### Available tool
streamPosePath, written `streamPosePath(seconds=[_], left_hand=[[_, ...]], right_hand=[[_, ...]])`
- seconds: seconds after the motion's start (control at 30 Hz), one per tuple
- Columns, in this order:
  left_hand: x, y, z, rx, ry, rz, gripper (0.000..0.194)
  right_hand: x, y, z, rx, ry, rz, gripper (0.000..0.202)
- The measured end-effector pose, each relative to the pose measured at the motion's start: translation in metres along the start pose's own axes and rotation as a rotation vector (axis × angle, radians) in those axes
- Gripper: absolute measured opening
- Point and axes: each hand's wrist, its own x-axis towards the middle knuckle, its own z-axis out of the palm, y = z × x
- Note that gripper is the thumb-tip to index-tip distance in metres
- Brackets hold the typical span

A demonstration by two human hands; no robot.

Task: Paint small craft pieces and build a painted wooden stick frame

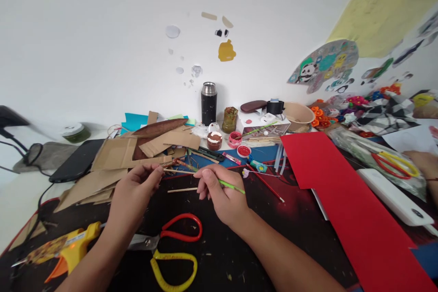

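A thin wooden stick [179,171] spans the gap between my hands above the dark mat. My left hand [138,182] pinches its left end, where small brown bits show near the fingertips. My right hand [221,191] is closed around a green brush [232,186], its tip end pointing up left past the fingers. Whether the right fingers also touch the stick is hard to tell. Below lies a second wooden stick [182,190] on the mat. Scissors [174,255] with one red and one yellow handle rest between my forearms.
A yellow glue gun [73,246] lies at the lower left, with cardboard pieces [114,153] behind it. Paint jars [214,140] and a black flask [209,104] stand at the back. Red card [328,178] covers the right side. Another person's hand [422,164] is at far right.
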Motion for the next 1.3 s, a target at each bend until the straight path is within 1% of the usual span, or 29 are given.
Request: streamPosePath(seconds=[0.1,0.27,0.33,0.4,0.47,0.53,0.73,0.87,1.07,1.3], left_hand=[[0.0024,-0.0034,0.0018,-0.109,-0.002,-0.044,0.042],[0.0045,0.0,0.0036,-0.289,-0.023,-0.076,0.031],[0.005,0.0015,0.0032,-0.332,-0.031,-0.097,0.032],[0.0054,0.0021,0.0025,-0.356,-0.039,-0.108,0.033],[0.0058,0.002,0.002,-0.37,-0.042,-0.102,0.032],[0.006,0.0019,0.0018,-0.369,-0.036,-0.098,0.031],[0.0061,0.001,0.0025,-0.337,-0.039,-0.098,0.03],[0.0071,-0.0019,0.0023,-0.34,-0.049,-0.117,0.031],[0.0094,-0.0046,-0.0001,-0.381,-0.083,-0.111,0.033],[0.0065,0.0007,0.0008,-0.376,-0.084,-0.128,0.034]], right_hand=[[-0.0002,-0.0013,0.0,0.0,0.007,-0.011,0.044],[-0.0021,-0.0005,0.0018,-0.05,-0.045,-0.053,0.039],[-0.001,0.0012,0.001,-0.067,-0.024,-0.038,0.04],[0.0011,0.0031,-0.0008,-0.058,0.024,-0.006,0.041],[0.0031,0.0042,-0.0026,-0.03,0.072,0.023,0.043],[0.0039,0.0041,-0.0033,-0.01,0.089,0.038,0.044],[0.0004,0.0025,0.0004,-0.011,0.025,0.03,0.046],[0.0006,0.004,0.0009,-0.01,0.031,0.046,0.047],[0.0027,0.0062,-0.0013,-0.025,0.019,0.086,0.049],[0.0043,0.0082,-0.0016,-0.043,0.05,0.064,0.043]])
